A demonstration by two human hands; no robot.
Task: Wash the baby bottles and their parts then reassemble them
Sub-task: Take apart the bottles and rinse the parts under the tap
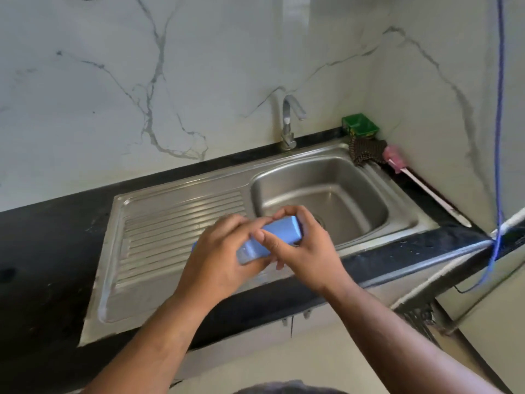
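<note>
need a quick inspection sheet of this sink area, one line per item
surface: black counter with a steel sink; the draining board and the basin look bare and dry
job's things: one light blue bottle-like object, blurred, held over the sink's front edge; no other parts seen
clutter: green box, dark scrubber and pink-headed brush in the back right corner
grippers: left hand and right hand both grip the blue object
cables: blue cable hangs down the right wall; white pipe below the counter's right end
surroundings: white marble-look wall; tap not running
</note>
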